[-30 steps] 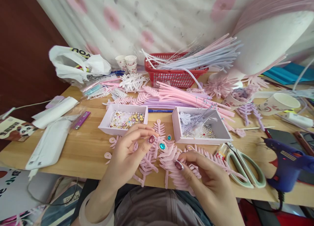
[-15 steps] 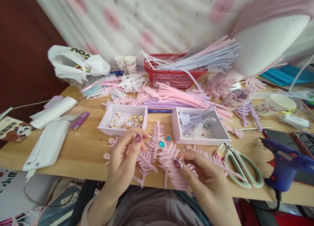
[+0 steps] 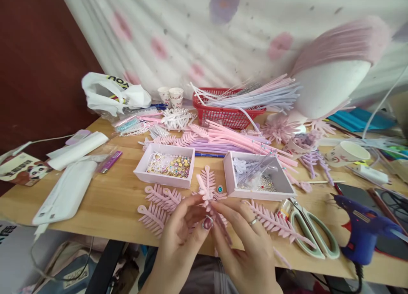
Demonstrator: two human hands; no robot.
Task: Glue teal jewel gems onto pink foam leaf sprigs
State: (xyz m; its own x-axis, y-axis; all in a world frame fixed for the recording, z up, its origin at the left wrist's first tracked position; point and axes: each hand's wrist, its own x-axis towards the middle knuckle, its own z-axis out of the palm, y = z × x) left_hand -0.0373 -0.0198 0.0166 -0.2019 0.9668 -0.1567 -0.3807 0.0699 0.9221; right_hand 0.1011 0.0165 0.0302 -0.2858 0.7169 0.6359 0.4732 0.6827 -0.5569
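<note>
left hand and right hand both pinch one pink leaf over the table's near edge. a teal gem and two trays — bead tray, pin tray — sit just behind. loose leaves lie to the left, scissors and glue gun to the right.

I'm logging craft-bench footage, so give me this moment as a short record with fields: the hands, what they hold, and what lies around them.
Setting: light wooden table, flowered curtain behind
Hands: left hand and right hand together pinch one pink fern-shaped pipe-cleaner leaf
Detail: ring on the right hand
Near hands: loose pink leaves; teal gem
Trays: white tray of gold beads; white tray of pins and pearls
Right side: green-handled scissors; blue glue gun
Back: red plastic basket of pipe cleaners
</note>
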